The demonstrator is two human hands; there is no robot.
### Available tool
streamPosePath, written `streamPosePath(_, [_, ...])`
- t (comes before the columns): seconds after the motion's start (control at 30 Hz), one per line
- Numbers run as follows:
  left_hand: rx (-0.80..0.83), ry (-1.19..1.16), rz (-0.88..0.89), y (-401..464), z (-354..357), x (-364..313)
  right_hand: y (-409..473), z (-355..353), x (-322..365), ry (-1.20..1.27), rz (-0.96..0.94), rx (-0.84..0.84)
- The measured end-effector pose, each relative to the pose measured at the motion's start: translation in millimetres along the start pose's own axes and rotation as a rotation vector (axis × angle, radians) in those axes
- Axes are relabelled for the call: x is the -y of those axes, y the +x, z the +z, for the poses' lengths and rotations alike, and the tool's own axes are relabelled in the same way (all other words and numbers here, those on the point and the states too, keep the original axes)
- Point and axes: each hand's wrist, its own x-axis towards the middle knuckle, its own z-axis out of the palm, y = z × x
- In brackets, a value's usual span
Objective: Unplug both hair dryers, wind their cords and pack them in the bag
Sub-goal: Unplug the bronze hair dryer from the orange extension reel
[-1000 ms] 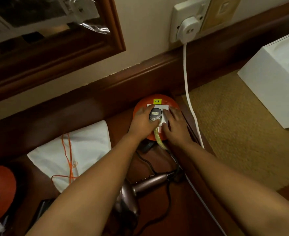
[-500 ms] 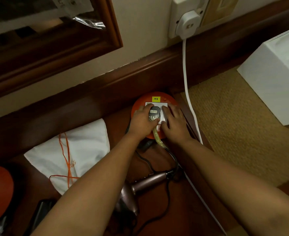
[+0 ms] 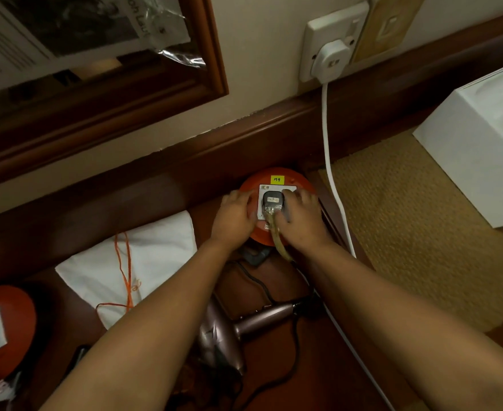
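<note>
Nearest, a mauve metallic hair dryer (image 3: 226, 333) lies below the round orange socket base (image 3: 300, 180). On that base, the left hand (image 3: 235, 216) presses with relaxed fingers; the right hand (image 3: 299, 221) curls beside the black plug (image 3: 272, 200), grip unclear. Left of it lies a white drawstring bag (image 3: 143, 262).

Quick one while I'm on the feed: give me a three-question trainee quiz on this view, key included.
1. True or false: the dark plug sits in the socket on the orange reel.
2. The yellow tag reads: A) M9 B) K2 C) 47.
3. Fill in: the white cable runs up to a white plug in the ____ socket.

The hair dryer lies below the left hand and right hand, which flank the dark plug; whether either grips it is unclear.

Key: 1 true; 2 A; 3 wall.
</note>
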Motion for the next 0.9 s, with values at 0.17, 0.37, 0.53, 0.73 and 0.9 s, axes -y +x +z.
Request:
streamPosePath(0.17, [0.175,0.062,0.003,4.0,-5.0,23.4,9.0,10.5,19.9,0.130,0.072,0.066])
streamPosePath(0.37, [0.259,0.086,0.045,13.4,-6.0,28.9,18.1,14.1,19.2,0.044,0.093,0.094])
streamPosePath(0.53, [0.293,0.109,0.085,17.8,-1.9,35.4,23.9,17.9,19.6,-0.055,0.085,0.089])
streamPosePath(0.73, [0.284,0.133,0.096,17.6,0.6,39.7,25.6,23.0,16.5,0.013,0.104,0.048])
streamPosePath(0.9, [0.280,0.128,0.097,16.1,2.2,40.7,26.4,26.2,13.4,0.064,0.118,0.053])
